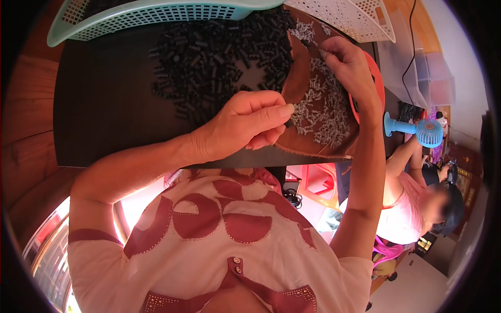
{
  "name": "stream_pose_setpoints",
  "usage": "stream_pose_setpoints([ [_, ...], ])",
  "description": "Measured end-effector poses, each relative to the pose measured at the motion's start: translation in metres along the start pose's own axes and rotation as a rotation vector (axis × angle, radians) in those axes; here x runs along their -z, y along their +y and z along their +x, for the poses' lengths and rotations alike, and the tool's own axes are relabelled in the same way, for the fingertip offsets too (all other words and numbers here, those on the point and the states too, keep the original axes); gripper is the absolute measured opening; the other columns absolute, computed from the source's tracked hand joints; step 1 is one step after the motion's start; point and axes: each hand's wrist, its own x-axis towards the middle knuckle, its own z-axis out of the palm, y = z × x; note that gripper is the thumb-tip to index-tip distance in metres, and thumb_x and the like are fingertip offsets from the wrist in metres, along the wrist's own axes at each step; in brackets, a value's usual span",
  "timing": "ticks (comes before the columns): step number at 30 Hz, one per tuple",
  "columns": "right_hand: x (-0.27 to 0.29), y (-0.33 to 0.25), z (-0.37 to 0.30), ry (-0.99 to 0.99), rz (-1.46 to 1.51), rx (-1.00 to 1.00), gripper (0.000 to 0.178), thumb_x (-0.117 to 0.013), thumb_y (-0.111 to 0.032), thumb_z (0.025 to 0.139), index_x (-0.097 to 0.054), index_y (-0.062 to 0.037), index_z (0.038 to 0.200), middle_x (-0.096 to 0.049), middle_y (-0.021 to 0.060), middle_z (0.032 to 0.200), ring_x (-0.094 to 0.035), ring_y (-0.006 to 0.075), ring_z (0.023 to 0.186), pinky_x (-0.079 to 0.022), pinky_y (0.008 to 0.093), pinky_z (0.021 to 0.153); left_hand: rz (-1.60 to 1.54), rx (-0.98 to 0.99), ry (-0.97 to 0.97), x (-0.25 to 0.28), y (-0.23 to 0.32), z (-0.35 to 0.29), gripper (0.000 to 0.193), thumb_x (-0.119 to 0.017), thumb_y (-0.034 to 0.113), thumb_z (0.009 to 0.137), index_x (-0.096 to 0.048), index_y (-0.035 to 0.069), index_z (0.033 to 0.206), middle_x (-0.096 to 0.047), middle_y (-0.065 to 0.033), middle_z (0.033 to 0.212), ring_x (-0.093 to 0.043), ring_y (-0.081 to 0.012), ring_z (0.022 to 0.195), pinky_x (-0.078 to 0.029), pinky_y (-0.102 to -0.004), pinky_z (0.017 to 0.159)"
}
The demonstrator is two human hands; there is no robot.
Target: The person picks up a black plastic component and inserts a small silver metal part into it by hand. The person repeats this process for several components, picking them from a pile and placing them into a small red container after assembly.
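Note:
My left hand (242, 125) is closed in a pinch over the near edge of a brown cloth (297, 143). A small dark bit shows by its fingertips; what the fingers hold is too small to name. At the far side of the cloth my right hand (348, 65) also pinches, thumb against forefinger, just over the springs. Whatever lies between those fingertips cannot be made out. Many small silver metal springs (334, 122) are scattered across the cloth between and beneath my hands. Left of them spreads a heap of short black ribbed plastic tubes (203, 57).
A green plastic basket (151, 23) and a white one (347, 18) stand along the far edge of the dark table (104, 104). An orange-red rim (377, 78) curves beside my right wrist. To the right are a blue handheld fan (429, 133) and a seated person (412, 203).

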Motion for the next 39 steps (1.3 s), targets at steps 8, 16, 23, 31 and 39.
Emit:
stream_pose_setpoints([
  [8, 0.007, -0.047, -0.020, 0.035, 0.146, -0.288, 0.022, -0.061, -0.021, 0.088, -0.062, 0.0005, 0.088, -0.058, 0.0011, 0.066, -0.049, 0.0064, 0.056, -0.040, 0.0223, 0.052, -0.160, 0.039, 0.063, 0.001, -0.001, 0.004, 0.026, -0.046, 0.027, 0.098, -0.054, 0.005, 0.088, -0.056, -0.0025, 0.070, -0.045, -0.0080, 0.053, -0.033, -0.0213, 0.043],
  [16, -0.002, -0.075, -0.051, 0.060, 0.537, -0.311, 0.012, -0.064, -0.013, 0.087, -0.061, -0.0021, 0.084, -0.053, -0.0055, 0.070, -0.044, 0.0019, 0.063, -0.036, 0.0186, 0.055, -0.336, 0.030, 0.057, 0.004, -0.002, 0.007, 0.026, -0.041, 0.029, 0.100, -0.053, 0.008, 0.092, -0.053, -0.0035, 0.070, -0.044, -0.0108, 0.050, -0.033, -0.0231, 0.045],
  [23, -0.015, -0.106, -0.069, 0.024, 0.327, 0.090, 0.009, -0.066, 0.000, 0.079, -0.059, -0.0015, 0.083, -0.050, 0.0051, 0.067, -0.047, 0.0135, 0.055, -0.037, 0.0246, 0.051, -0.345, 0.046, 0.066, 0.001, -0.001, 0.010, 0.026, -0.040, 0.030, 0.100, -0.053, 0.009, 0.093, -0.053, -0.0036, 0.070, -0.043, -0.0108, 0.050, -0.033, -0.0234, 0.044],
  [31, -0.017, -0.115, -0.072, 0.061, 0.169, 0.243, 0.012, -0.068, 0.000, 0.076, -0.058, -0.0020, 0.083, -0.053, 0.0080, 0.068, -0.051, 0.0215, 0.055, -0.040, 0.0296, 0.049, -0.350, 0.076, 0.070, -0.001, 0.000, 0.009, 0.034, -0.047, 0.035, 0.097, -0.053, 0.005, 0.081, -0.053, -0.0017, 0.069, -0.046, -0.0074, 0.053, -0.035, -0.0214, 0.045],
  [39, -0.025, -0.114, -0.074, 0.113, 0.178, 0.290, 0.015, -0.069, 0.002, 0.074, -0.058, -0.0017, 0.084, -0.054, 0.0085, 0.069, -0.052, 0.0214, 0.055, -0.040, 0.0300, 0.048, -0.280, 0.059, 0.020, 0.001, -0.004, 0.008, 0.027, -0.041, 0.031, 0.100, -0.052, 0.007, 0.094, -0.054, -0.0033, 0.069, -0.043, -0.0093, 0.051, -0.033, -0.0225, 0.045],
])
